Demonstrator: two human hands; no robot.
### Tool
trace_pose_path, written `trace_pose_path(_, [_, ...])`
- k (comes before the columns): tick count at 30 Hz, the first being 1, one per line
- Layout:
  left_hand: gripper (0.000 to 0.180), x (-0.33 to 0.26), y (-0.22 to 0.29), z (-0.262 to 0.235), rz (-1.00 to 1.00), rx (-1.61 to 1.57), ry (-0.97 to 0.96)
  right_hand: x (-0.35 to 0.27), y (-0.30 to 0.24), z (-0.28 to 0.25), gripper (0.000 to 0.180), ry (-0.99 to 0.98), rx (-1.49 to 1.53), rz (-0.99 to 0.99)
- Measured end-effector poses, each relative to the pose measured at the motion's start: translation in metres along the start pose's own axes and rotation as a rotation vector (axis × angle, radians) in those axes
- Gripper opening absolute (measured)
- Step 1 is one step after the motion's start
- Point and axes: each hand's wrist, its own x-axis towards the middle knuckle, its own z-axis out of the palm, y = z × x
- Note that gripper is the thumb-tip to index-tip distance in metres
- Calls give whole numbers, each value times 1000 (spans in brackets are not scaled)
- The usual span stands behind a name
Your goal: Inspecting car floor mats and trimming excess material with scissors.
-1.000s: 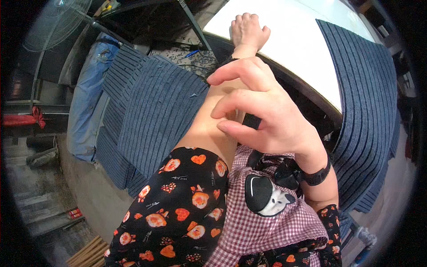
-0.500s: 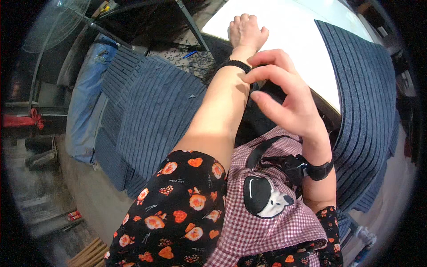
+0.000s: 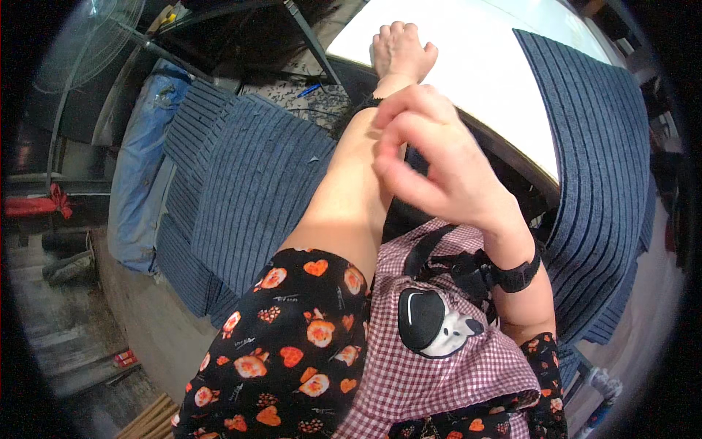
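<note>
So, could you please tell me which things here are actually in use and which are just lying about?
In use:
left hand, flat on the white table
right hand, touching the left forearm
left wristband

Lying about:
striped mats
fan
blue cloth
pen

Black short sleeves (image 3: 278, 366) with orange hearts, pink gingham apron (image 3: 431, 380), black wristbands (image 3: 518, 276)

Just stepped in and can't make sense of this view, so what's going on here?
A person stands at a white table. Their left hand rests flat on it, arm stretched out, a black band at the wrist. Their right hand hovers over the left forearm, fingers loosely curled, holding nothing. Grey-blue ribbed mats are stacked to the left, and another drapes over the table.
</note>
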Motion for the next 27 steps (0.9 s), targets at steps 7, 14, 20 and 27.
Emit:
trace_pose_path(7, [38, -1, -1, 0, -8, 6, -1, -12, 17, -12, 9, 87, 78, 28])
trace_pose_path(14, [37, 0, -2, 1, 3, 16, 6, -9, 6, 1, 12, 11, 27, -24])
trace_pose_path(20, [37, -1, 0, 3, -3, 6, 29, -19, 25, -8, 14, 172, 64, 134])
trace_pose_path(27, [38, -2, -1, 2, 2, 12, 12, -21, 15, -3, 14, 180, 92, 94])
